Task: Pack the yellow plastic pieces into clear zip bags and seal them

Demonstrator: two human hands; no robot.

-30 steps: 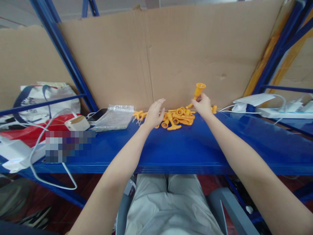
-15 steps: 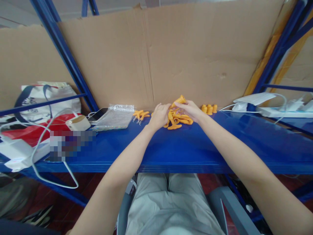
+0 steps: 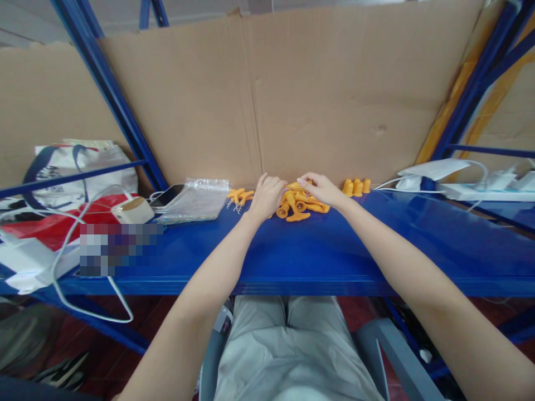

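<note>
Low in the frame sit the person's grey-trousered knees, then the blue desk [image 3: 317, 256] stretches across the middle. Both arms reach to its far edge at centre. The left hand [image 3: 267, 196] is curled beside a heap of orange plastic pieces [image 3: 298, 203], and the right hand [image 3: 321, 189] pinches one piece on top of it. Behind stands a cardboard sheet [image 3: 292, 94]. A clear plastic bag [image 3: 194, 199] lies left.

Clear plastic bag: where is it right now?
In the head view, the clear plastic bag lies left of centre at the back of the blue shelf, between the phone and the left hand.
</note>
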